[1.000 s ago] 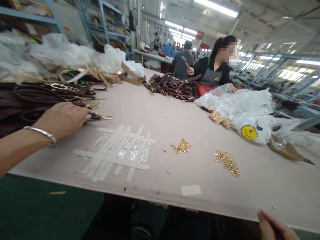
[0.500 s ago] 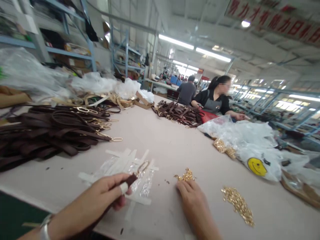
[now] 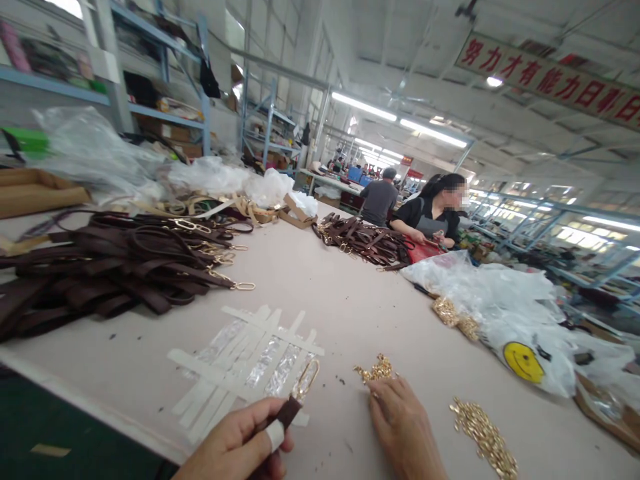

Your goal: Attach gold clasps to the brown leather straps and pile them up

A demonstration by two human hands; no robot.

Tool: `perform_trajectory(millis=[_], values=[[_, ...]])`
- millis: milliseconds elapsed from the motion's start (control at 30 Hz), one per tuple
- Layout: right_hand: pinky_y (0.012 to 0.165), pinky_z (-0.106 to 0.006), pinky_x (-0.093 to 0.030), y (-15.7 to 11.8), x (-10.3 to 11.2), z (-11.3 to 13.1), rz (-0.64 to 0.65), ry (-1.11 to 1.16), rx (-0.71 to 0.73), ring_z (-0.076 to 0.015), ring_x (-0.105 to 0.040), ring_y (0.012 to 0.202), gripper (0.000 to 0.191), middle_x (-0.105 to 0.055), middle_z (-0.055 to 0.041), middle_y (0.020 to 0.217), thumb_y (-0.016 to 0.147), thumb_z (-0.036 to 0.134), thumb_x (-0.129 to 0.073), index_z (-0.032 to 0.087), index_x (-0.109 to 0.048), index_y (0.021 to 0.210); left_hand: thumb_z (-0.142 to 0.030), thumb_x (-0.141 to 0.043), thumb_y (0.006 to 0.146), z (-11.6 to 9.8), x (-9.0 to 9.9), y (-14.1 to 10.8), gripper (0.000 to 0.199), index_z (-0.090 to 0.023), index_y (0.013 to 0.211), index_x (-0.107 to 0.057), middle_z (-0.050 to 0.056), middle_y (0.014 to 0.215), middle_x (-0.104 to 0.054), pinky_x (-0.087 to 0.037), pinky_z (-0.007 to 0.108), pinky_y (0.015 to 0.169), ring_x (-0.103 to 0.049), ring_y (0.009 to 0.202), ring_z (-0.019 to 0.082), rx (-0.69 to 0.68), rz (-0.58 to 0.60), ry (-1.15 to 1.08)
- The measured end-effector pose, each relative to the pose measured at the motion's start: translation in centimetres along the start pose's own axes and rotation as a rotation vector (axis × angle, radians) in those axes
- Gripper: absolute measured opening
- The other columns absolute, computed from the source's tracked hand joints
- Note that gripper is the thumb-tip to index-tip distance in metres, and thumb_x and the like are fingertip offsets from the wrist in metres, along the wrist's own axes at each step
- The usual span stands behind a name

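My left hand (image 3: 250,440), with white tape around one finger, grips the end of a dark brown leather strap (image 3: 289,413). From that end an elongated gold metal ring (image 3: 308,379) sticks up and away. My right hand (image 3: 407,423) rests on the table, its fingers curled together at the near edge of a small pile of gold metal fittings (image 3: 377,368). Whatever lies between those fingertips is hidden. Farther right lies a larger pile of small gold pieces (image 3: 484,437).
Many brown straps with gold rings (image 3: 125,267) are heaped at left, and more straps (image 3: 365,241) lie at the far side. Whitish tape strips (image 3: 255,353) cover part of the table. Plastic bags (image 3: 520,320) line the right edge. A co-worker (image 3: 433,213) sits across.
The view has shifted, and my left hand with the strap sits lower and farther right in it. My right hand stays at the small pile. The co-worker's hands have come together.
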State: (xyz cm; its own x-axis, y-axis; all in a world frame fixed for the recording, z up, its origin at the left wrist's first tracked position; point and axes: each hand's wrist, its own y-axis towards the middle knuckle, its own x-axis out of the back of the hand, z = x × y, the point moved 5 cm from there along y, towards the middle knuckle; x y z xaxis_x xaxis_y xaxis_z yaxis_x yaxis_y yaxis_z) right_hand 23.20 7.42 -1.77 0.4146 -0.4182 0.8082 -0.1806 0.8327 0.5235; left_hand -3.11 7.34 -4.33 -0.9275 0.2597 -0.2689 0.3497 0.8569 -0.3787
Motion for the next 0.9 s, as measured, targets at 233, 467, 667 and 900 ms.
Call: perform_trajectory(millis=[233, 467, 667, 900], values=[[0.079, -0.035, -0.056, -3.1, 0.9, -0.4, -0.106, 0.401, -0.565, -0.0233, -0.069, 0.083, 0.028, -0.076, -0.0056, 0.092, 0.079, 0.049, -0.070, 0.024, -0.078, 0.091, -0.029, -0.062, 0.081, -1.4, -3.5, -0.8, 0.025, -0.015, 0.101, -0.069, 0.004, 0.089, -0.072, -0.044, 0.024, 0.064, -0.061, 0.067, 0.012, -0.036, 0.128, 0.011], [0.066, -0.027, -0.056, -3.9, -0.3, 6.3, 0.026, 0.864, -0.689, -0.0173, -0.066, 0.068, 0.027, -0.072, -0.0017, 0.073, 0.080, 0.045, -0.071, 0.023, -0.077, 0.095, -0.026, -0.061, 0.088, -0.5, -5.3, -0.8, 0.024, -0.016, 0.109, -0.067, 0.007, 0.102, -0.073, -0.044, 0.023, 0.066, -0.066, 0.088, 0.016, -0.083, 0.228, 0.030], [0.065, -0.026, -0.055, -4.2, -1.4, 7.9, 0.096, 0.967, -0.777, -0.0169, -0.065, 0.063, 0.025, -0.070, -0.0020, 0.064, 0.077, 0.044, -0.075, 0.019, -0.076, 0.081, -0.022, -0.059, 0.091, -0.4, -6.1, -1.3, 0.016, -0.016, 0.104, -0.064, 0.002, 0.092, -0.073, -0.049, 0.029, 0.083, -0.066, 0.086, 0.016, -0.164, 0.296, -0.071], [0.073, -0.029, -0.055, -4.8, -1.8, 8.0, 0.119, 1.029, -0.756, -0.0189, -0.066, 0.079, 0.020, -0.070, -0.0021, 0.081, 0.077, 0.041, -0.075, 0.021, -0.076, 0.081, -0.020, -0.053, 0.092, 0.0, -5.6, -1.6, 0.023, -0.018, 0.111, -0.066, 0.004, 0.099, -0.073, -0.051, 0.030, 0.085, -0.067, 0.095, 0.020, -0.222, 0.221, 0.135]])
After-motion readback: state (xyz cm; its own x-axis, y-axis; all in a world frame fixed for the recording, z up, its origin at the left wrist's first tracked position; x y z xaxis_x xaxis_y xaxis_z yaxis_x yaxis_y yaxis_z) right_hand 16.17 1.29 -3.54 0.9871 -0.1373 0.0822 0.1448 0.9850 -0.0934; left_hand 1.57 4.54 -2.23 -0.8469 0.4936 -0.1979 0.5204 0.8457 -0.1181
